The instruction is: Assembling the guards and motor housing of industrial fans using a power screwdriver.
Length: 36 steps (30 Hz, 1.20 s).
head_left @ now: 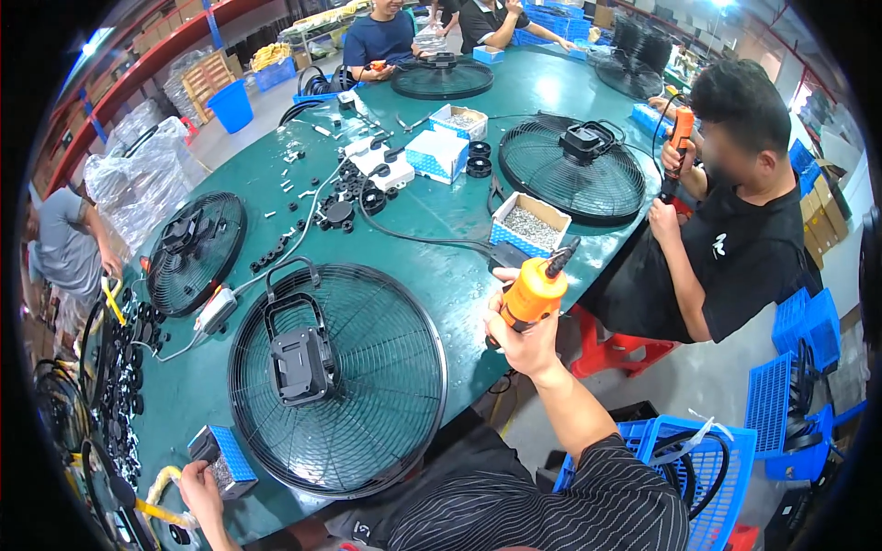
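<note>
Right hand is clamped round an orange power screwdriver, held up off the tabletop just past its near right edge, bit pointing up and away. Left hand sits at the near left corner, fingers closed on a small blue box w/ silvery bits inside. Between the two hands, near the front edge, lies a big black round fan guard — flat, w/ a black motor block at its centre. Just beyond the screwdriver stands an open box of screws. A smaller fan guard lies by the left edge. At the right edge a person in a black shirt holds another orange screwdriver — upright, next to a third fan guard.
</note>
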### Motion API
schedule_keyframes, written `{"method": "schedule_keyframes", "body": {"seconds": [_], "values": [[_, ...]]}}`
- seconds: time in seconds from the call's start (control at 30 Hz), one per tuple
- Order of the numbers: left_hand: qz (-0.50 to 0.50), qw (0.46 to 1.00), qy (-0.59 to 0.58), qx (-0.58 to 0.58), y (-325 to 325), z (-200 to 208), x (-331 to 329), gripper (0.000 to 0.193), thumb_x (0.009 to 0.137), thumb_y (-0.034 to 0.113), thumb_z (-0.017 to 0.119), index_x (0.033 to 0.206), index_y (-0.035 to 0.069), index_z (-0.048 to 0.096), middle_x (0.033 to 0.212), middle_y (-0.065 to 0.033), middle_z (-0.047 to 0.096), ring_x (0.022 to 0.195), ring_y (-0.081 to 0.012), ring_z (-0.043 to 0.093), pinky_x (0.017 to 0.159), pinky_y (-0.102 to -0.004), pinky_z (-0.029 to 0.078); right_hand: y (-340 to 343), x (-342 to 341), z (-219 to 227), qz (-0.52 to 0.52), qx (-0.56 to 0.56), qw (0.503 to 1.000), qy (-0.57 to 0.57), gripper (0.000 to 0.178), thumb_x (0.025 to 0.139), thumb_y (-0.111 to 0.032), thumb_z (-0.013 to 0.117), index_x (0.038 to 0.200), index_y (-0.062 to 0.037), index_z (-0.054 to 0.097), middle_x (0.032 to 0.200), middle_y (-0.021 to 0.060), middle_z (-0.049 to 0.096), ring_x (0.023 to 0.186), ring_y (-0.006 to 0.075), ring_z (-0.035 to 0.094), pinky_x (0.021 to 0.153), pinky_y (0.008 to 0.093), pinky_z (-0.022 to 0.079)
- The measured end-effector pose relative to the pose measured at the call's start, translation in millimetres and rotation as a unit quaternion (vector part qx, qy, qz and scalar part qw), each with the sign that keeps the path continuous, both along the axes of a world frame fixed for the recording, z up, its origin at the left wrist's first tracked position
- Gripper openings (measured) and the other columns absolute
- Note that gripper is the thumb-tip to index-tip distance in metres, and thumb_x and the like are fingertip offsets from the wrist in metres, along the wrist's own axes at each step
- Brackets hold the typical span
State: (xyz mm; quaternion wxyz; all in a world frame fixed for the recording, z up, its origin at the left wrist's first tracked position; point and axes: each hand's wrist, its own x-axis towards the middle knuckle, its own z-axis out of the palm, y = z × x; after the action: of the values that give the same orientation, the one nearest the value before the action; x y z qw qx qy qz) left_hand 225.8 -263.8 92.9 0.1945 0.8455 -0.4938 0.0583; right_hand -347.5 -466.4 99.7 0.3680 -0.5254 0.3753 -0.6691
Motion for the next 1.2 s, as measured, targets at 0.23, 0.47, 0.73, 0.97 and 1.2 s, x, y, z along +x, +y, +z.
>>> {"method": "schedule_keyframes", "body": {"seconds": [0.23,0.47,0.73,0.97,1.2], "values": [[-0.102,0.991,0.056,-0.065,0.3,38.5,-38.1,0.017,0.084,-0.008,0.059,0.098,-0.003,0.068,0.091,-0.0104,0.064,0.079,-0.021,0.06,0.068,-0.0312,0.047,24.6,14.8,31.9,0.097,-0.081,0.982,-0.143,0.046,0.085,0.009,0.057,0.127,-0.0013,0.044,0.086,0.0067,0.057,0.067,0.0151,0.06,0.06,0.0311,0.051],[-0.403,0.84,0.361,-0.041,-86.2,84.8,-238.3,0.02,0.084,-0.003,0.068,0.103,-0.002,0.073,0.085,-0.0107,0.069,0.067,-0.0157,0.063,0.061,-0.0276,0.049,45.7,45.2,89.6,0.318,-0.146,0.873,-0.34,0.048,0.092,-0.013,0.059,0.137,-0.0086,0.041,0.087,0.0075,0.054,0.063,0.0206,0.056,0.064,0.0377,0.049],[-0.466,0.759,0.453,-0.041,-101.0,65.1,-282.5,0.033,0.088,-0.004,0.068,0.121,0.003,0.068,0.094,-0.0091,0.074,0.076,-0.0105,0.067,0.066,-0.0245,0.053,51.0,52.1,99.6,0.301,-0.115,0.876,-0.358,0.041,0.091,-0.016,0.064,0.121,-0.0046,0.037,0.076,0.0036,0.049,0.058,0.0141,0.054,0.061,0.0329,0.046],[-0.481,0.768,0.422,-0.02,-98.4,67.5,-287.8,0.031,0.082,-0.007,0.07,0.113,-0.002,0.069,0.092,-0.0127,0.074,0.08,-0.016,0.071,0.072,-0.0268,0.056,56.8,45.5,90.8,0.313,-0.111,0.882,-0.334,0.042,0.091,-0.017,0.064,0.122,-0.0044,0.039,0.077,0.0039,0.05,0.059,0.0145,0.055,0.061,0.0327,0.045],[-0.502,0.748,0.432,0.026,-110.1,71.7,-294.2,0.029,0.085,-0.005,0.068,0.114,-0.001,0.069,0.093,-0.0112,0.074,0.081,-0.0163,0.071,0.07,-0.0274,0.055,48.2,38.3,87.2,0.326,-0.113,0.88,-0.327,0.045,0.09,-0.016,0.065,0.125,-0.0004,0.043,0.077,0.0038,0.051,0.06,0.0147,0.056,0.06,0.0317,0.046]]}}
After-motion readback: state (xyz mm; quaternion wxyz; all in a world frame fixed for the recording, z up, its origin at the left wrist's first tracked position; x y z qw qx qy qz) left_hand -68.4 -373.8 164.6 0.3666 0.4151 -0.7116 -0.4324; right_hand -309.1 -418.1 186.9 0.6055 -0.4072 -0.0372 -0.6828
